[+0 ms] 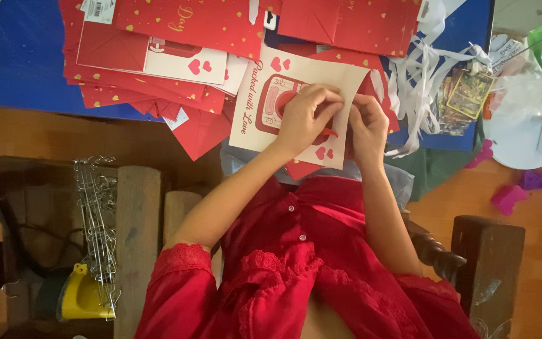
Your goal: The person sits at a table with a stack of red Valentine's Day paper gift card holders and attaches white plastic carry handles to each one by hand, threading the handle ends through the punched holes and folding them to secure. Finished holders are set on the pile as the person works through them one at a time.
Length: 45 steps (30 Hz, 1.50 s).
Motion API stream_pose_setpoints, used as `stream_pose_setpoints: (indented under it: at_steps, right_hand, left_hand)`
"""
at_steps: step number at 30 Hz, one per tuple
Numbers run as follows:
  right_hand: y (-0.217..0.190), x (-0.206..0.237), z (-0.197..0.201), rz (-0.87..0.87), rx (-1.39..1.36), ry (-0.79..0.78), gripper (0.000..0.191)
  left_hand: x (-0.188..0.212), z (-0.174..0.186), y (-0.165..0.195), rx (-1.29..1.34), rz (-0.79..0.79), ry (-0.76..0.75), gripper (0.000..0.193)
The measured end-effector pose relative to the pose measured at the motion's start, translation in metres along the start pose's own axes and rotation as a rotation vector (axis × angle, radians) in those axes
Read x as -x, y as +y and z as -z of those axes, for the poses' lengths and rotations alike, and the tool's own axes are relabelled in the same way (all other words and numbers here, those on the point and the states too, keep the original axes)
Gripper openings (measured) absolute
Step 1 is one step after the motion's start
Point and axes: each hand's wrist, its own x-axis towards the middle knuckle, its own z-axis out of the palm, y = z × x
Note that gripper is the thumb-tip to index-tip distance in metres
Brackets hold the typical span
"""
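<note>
Blue table top (14, 63) carries it all: a fanned stack of red gift bags (152, 56), a tangle of white ribbon handles (418, 81), and picture cards (468, 94) at the edge.

I hold a cream paper bag (265, 119), flat and tilted, printed with a red picture and small red hearts. It lies just near of the red stack, slightly right of centre. A thin red cord (329, 132) shows at its right edge.
</note>
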Motion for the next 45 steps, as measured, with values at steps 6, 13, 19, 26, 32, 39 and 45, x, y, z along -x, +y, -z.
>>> stream_pose_setpoints:
  at_steps: [6,13,19,26,32,39,45]
  right_hand:
    - [0.001,0.0,-0.001,0.014,0.05,-0.007,0.016]
    - [-0.001,0.002,-0.001,0.0,0.033,0.002,0.015]
    - [0.001,0.002,-0.001,0.001,0.065,0.012,0.014]
    - [0.004,0.003,-0.002,-0.004,0.02,0.021,0.01]
    - [0.005,0.001,-0.004,0.024,0.063,0.022,0.009]
    - [0.001,0.002,-0.006,-0.009,0.093,0.079,0.01]
    - [-0.003,0.002,-0.008,0.0,0.103,0.067,0.01]
  left_hand:
    - [-0.001,-0.001,-0.004,0.135,0.353,0.027,0.016]
    - [0.003,0.0,-0.004,0.018,-0.021,0.014,0.018]
    - [0.005,-0.01,-0.02,0.127,0.239,0.055,0.013]
    - [0.002,-0.002,-0.005,0.029,0.076,0.045,0.021]
    - [-0.002,0.0,-0.006,0.036,0.151,0.009,0.008]
    - [-0.001,-0.001,-0.007,0.11,0.241,0.007,0.01]
    - [-0.002,0.002,-0.003,-0.05,0.054,-0.03,0.012]
